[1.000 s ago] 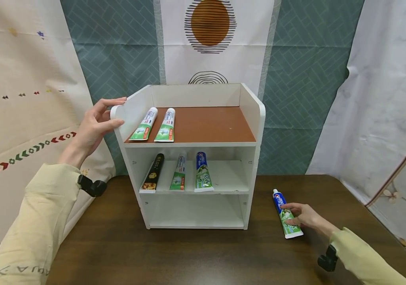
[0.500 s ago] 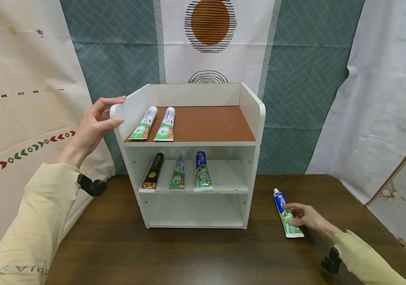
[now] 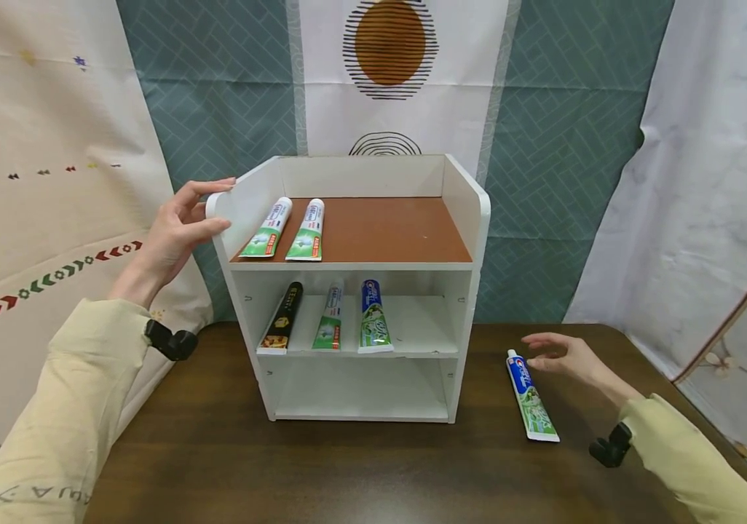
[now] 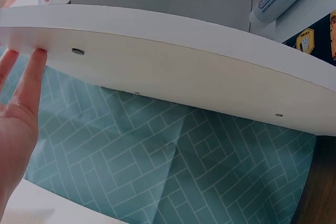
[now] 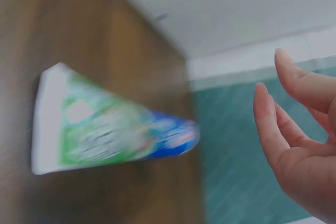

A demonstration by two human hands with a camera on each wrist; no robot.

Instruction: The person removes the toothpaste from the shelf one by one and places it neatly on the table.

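Toothpaste (image 3: 534, 404) in a blue-and-green tube lies on the brown desk (image 3: 360, 473), right of the white shelf unit (image 3: 468, 211), its cap end pointing away from you. Your right hand (image 3: 563, 356) hovers just beside that cap end, apart from the tube; its grip is slack, with a gap between thumb and fingertips. Your left hand (image 3: 173, 229) has its grip closed on the upper front edge of the unit's left side panel (image 4: 157, 66). On the brown top shelf (image 3: 386, 229), two green-and-white tubes (image 3: 308, 233) lie side by side toward the left. The middle shelf (image 3: 422, 324) carries, left to right, a black tube (image 3: 284, 316), a green-ended tube (image 3: 330, 320) and a second blue-and-green tube (image 3: 374, 324).
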